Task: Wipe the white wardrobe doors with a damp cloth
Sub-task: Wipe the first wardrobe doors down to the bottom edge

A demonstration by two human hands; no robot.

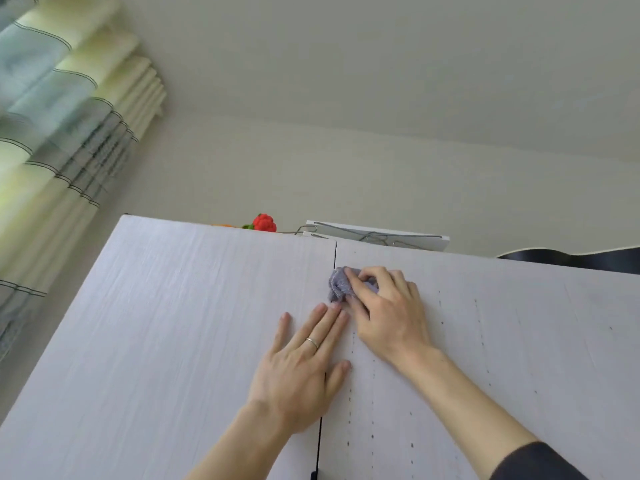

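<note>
White wardrobe doors (173,323) fill the lower view. The left hand (301,368) lies flat across their seam. At its one o'clock the right hand (384,306) clutches the cloth (339,284) near the top edge. Wiping higher might knock what look like wire hangers (377,237) at twelve o'clock.

I see striped curtains (59,133) at left | red knitted ornament (264,223) at wardrobe (173,306) top edge | wire hangers (381,236) near it

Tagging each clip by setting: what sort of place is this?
Probably a bedroom at home: tall white wardrobe doors reaching up near the ceiling, a striped curtain at the left, and wire hangers lying on top of the wardrobe.
</note>
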